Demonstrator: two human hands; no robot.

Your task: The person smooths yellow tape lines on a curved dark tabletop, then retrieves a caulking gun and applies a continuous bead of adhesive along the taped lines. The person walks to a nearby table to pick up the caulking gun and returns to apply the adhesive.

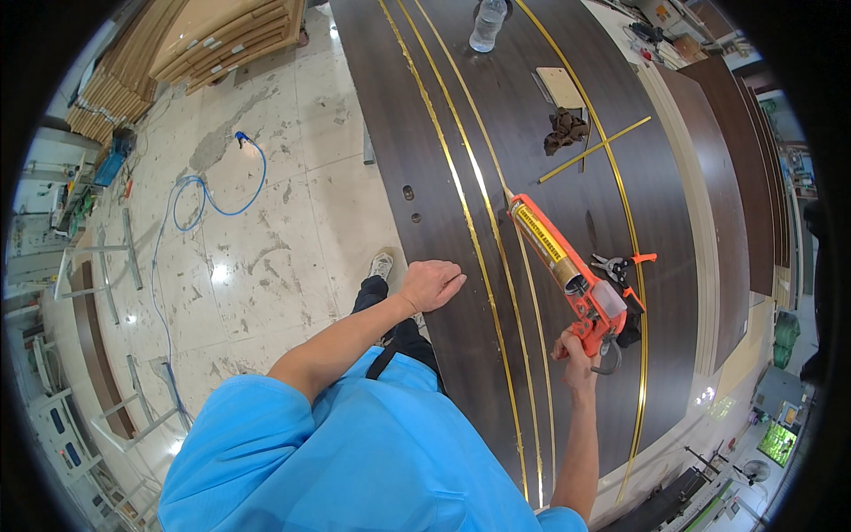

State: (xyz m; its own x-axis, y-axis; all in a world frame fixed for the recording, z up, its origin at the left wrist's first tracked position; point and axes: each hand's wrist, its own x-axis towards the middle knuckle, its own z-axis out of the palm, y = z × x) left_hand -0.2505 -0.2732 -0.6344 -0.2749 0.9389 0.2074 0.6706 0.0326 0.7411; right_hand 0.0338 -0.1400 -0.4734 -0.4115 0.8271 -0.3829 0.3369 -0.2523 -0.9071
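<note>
Right grip (574, 348) clasps one orange caulking gun (589, 316) bearing one cylindrical, yellow-labelled, printed cartridge (542, 238); left grip (432, 285): cannot tell.

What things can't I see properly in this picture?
All in the head view:
1. The right hand: partly hidden by the orange caulking gun.
2. The left hand: its palm is turned away, hidden by its back.
3. A black thing: partly covered by the gun.
4. The clear bottle: cut off by the top edge.
5. A green screen: too small.
</note>
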